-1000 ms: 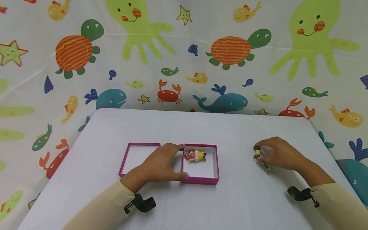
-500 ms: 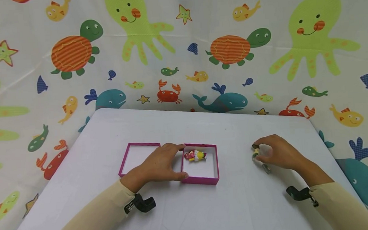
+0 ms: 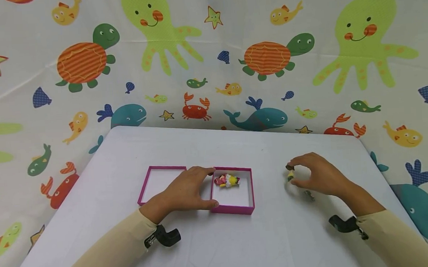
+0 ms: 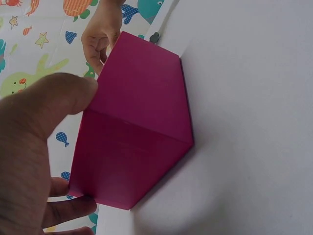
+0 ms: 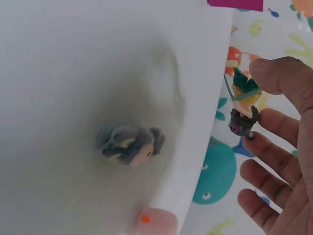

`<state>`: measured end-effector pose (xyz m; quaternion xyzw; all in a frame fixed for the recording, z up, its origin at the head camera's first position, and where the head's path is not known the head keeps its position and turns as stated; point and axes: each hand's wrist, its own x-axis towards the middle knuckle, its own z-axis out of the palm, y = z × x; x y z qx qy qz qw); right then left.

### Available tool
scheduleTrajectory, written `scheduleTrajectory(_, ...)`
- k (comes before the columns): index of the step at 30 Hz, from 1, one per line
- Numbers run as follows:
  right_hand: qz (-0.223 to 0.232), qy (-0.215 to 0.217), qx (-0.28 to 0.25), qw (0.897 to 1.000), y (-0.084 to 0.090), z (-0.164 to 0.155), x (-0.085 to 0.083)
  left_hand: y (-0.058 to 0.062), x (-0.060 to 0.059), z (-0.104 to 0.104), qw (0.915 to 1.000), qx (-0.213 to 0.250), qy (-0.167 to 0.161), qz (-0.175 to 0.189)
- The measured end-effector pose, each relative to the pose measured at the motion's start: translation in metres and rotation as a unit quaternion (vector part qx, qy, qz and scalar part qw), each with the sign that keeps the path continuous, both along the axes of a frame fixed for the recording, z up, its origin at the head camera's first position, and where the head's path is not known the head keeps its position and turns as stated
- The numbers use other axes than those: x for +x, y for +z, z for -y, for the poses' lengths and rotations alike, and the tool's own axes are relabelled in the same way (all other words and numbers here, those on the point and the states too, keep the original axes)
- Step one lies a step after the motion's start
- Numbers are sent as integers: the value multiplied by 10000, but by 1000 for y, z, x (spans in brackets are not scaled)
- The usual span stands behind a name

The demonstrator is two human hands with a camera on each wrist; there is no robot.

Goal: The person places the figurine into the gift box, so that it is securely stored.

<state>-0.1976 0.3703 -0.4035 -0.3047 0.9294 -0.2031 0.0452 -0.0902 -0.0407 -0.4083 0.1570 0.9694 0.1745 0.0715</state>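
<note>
My left hand point(image 3: 189, 189) holds the left side of a magenta box point(image 3: 236, 209), thumb at the near corner and fingers at the far one. In the left wrist view the box point(image 4: 142, 93) shows its magenta outer walls. A figurine in a yellow dress point(image 3: 231, 180) lies inside on the white bottom. To the right, my right hand point(image 3: 321, 176) pinches a small dark-haired figurine in yellow and green point(image 5: 246, 95) between thumb and fingertips, above the table. Below that hand a small grey figurine point(image 5: 132, 144) lies on the table, partly hidden in the head view.
Left of the box lies a magenta-rimmed white tray or lid point(image 3: 161, 167), partly covered by my left hand. A pale pink rounded thing with an orange spot point(image 5: 156, 223) shows at the right wrist view's lower edge. Printed cloth point(image 3: 210, 69) hangs behind the white table point(image 3: 200, 146).
My right hand has moved left and slightly away, carrying the dark-haired figurine from beside the grey one. The left hand and the box have stayed in place.
</note>
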Motion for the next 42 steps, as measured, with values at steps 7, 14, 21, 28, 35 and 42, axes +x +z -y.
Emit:
scheduleTrajectory(7, -25, -34, 115, 9999, 4, 9, 3, 0, 0, 0, 10000, 17, -26, -25)
scheduleTrajectory(14, -110, 163, 168, 9997, 9, 20, 7, -2, 0, 1, 9999, 13, -136, -103)
scheduleTrajectory(21, -280, 319, 194, 9989, 11, 32, 11, -3, 0, 1, 9999, 9, -107, -106)
scheduleTrajectory(28, -381, 402, 175, 9983, 16, 43, 13, -2, -1, 1, 9999, 44, -80, -76)
scheduleTrajectory(35, -457, 564, 36, 9974, 23, 53, 15, -2, -2, -1, 9999, 92, -37, -71)
scheduleTrajectory(42, -435, 658, 10, 9969, 27, 60, 15, -2, -3, -3, 9999, 108, -51, -74)
